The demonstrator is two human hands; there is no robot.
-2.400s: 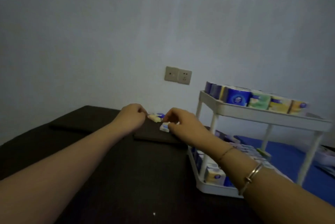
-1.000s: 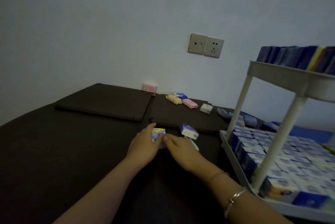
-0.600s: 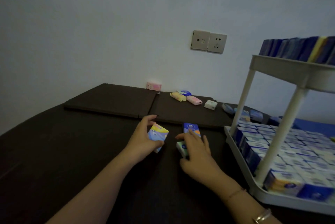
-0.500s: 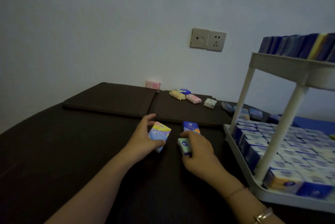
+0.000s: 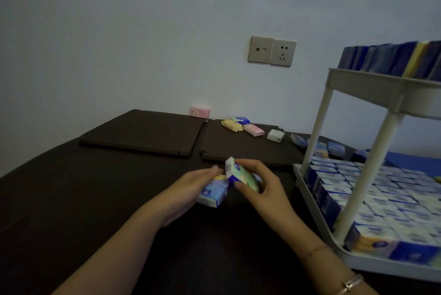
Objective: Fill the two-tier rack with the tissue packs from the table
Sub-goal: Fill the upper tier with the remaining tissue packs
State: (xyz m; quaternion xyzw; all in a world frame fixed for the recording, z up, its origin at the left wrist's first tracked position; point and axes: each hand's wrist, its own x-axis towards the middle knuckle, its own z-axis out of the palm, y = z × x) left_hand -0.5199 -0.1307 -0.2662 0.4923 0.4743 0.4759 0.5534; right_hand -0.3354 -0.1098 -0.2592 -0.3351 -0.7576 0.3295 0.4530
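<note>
Dark table [image 5: 71,199]. White two-tier rack [image 5: 365,87] at right, both tiers holding tissue packs. Near centre: left hand [image 5: 191,187] grips a blue pack [image 5: 212,193]; right hand [image 5: 265,187] pinches a green pack [image 5: 241,175], tilted, touching the blue one. Loose packs [image 5: 253,129] lie far, near the wall.

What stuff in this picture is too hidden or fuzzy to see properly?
All in the head view:
- The packs on the rack's top tier: blurred and cut off by the right edge.
- The green pack: partly covered by the right hand, print unreadable.
- The blue pack: partly covered by the left hand.
- The packs behind the rack's post: small, dim, partly blocked.
</note>
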